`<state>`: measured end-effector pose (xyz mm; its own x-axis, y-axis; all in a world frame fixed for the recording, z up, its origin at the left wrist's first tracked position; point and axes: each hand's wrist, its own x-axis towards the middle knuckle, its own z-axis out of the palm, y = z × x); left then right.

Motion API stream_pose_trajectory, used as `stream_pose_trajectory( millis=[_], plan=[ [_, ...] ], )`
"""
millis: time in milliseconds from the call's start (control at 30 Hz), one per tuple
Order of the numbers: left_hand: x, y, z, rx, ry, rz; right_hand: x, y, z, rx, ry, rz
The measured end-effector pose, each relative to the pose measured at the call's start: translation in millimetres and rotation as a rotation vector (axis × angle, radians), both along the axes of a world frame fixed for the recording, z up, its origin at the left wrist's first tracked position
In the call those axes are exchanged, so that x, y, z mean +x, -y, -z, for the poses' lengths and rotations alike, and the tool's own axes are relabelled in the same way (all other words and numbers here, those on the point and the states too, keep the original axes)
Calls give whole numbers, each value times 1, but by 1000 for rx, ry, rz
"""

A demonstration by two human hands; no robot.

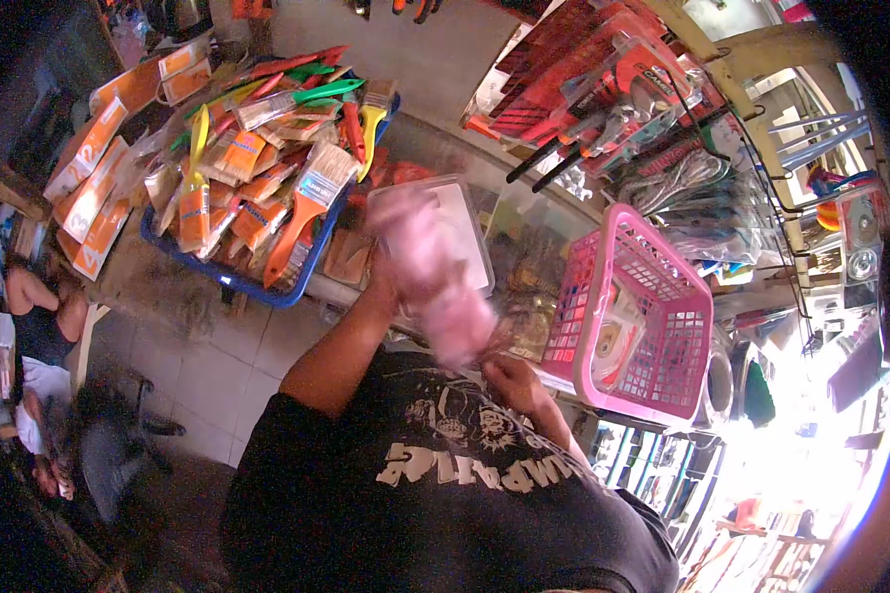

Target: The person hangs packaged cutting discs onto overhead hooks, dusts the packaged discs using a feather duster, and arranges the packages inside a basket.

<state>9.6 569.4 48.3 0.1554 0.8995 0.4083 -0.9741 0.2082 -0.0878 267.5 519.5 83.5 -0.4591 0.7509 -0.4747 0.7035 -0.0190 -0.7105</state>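
Note:
A pink cloth [455, 321], smeared by motion, hangs in front of my body over the counter. My left hand [386, 282] is closed on it, with the fingers mostly hidden behind the cloth. Just below the cloth's lower right end is my right hand [509, 382], its fingers curled; whether they grip anything cannot be made out. Behind the cloth lies a shallow whitish tray or lid [468, 242] with a clear rim.
To the left, a blue basket [289, 295] is heaped with paintbrushes [311, 198]. A pink plastic basket [585, 341] holding packaged items stands at right. Hanging packs [613, 99] line the rack at upper right. Another person's arm [35, 292] shows at far left.

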Motion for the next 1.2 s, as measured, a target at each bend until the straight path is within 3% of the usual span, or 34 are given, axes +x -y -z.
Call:
stream_pose_trajectory(
  millis=[33,133,233,333,367,467,500,600,633,667,733,767,833,867,900,933,1000,1033,1200],
  plan=[
    [1,0,0,-34,-16,11,1,1,-1,109,-7,-124],
    [1,3,-1,-144,-56,22,-7,-5,-10,-323,-11,372],
    [-4,7,-2,-187,-48,33,-2,-3,-7,63,104,-134],
    [-2,1,8,-155,-27,52,3,2,8,155,-42,-146],
    [-1,0,12,-146,-17,52,3,-1,8,-191,-4,115],
    [-2,11,-13,-185,-164,-28,-14,5,-12,-210,-13,199],
    [-1,9,-14,-116,-131,-13,-15,10,1,276,-59,-96],
    [0,2,-11,90,-23,25,-8,9,4,166,-89,-90],
    [0,2,-10,155,16,31,-9,3,2,-74,23,110],
    [-1,3,-6,133,14,28,-11,1,1,-114,32,142],
    [2,4,6,-16,-104,-35,-15,3,-2,-193,48,214],
    [2,3,16,-108,-236,-115,-17,8,-8,183,-37,-97],
    [11,-5,40,-201,-792,-474,-14,12,4,233,-72,-41],
    [20,-9,49,-229,-906,-509,-14,11,7,258,-89,-21],
    [5,4,6,-213,-496,-234,-13,4,4,-132,-58,221],
    [-3,11,-14,-189,-83,37,-12,2,7,-96,-7,177],
    [-3,12,-15,-188,-86,38,-9,1,15,-22,89,101],
    [-3,11,-15,-177,-87,32,-10,6,13,187,-40,-98],
    [-1,12,-16,-180,-116,-37,-11,2,9,78,28,36]
  ],
)
